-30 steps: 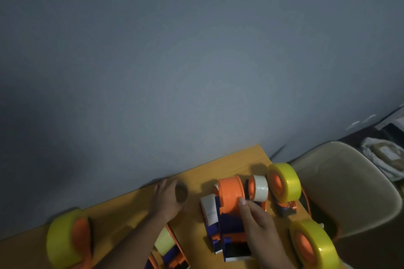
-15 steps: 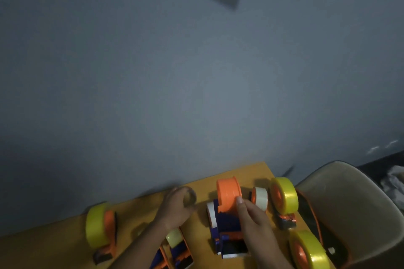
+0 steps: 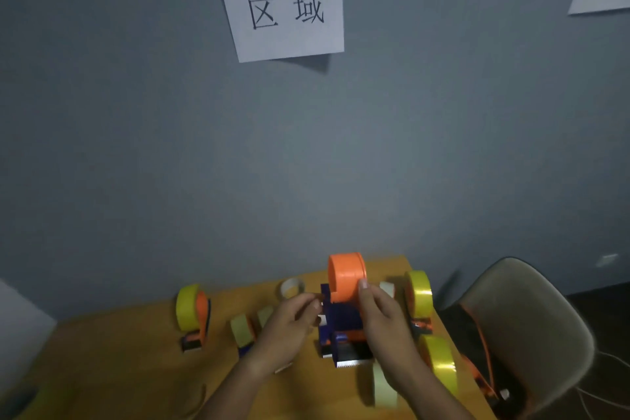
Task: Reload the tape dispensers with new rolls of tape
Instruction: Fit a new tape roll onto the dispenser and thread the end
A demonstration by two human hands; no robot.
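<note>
Near table edge (image 3: 417,264), hands (image 3: 383,315) gripping dispenser (image 3: 344,314)

Three yellow-roll dispensers (image 3: 192,314), one empty orange-spool dispenser (image 3: 346,310), two hands (image 3: 289,334).

A: Where is open table (image 3: 112,361) lying?
B: At the near left; nothing is standing there.
A: And right?
B: Two yellow-roll dispensers (image 3: 420,300) (image 3: 439,365) are crowding that edge, with a chair (image 3: 531,324) pressing just beyond. The wall (image 3: 306,164) is blocking the far side.
</note>
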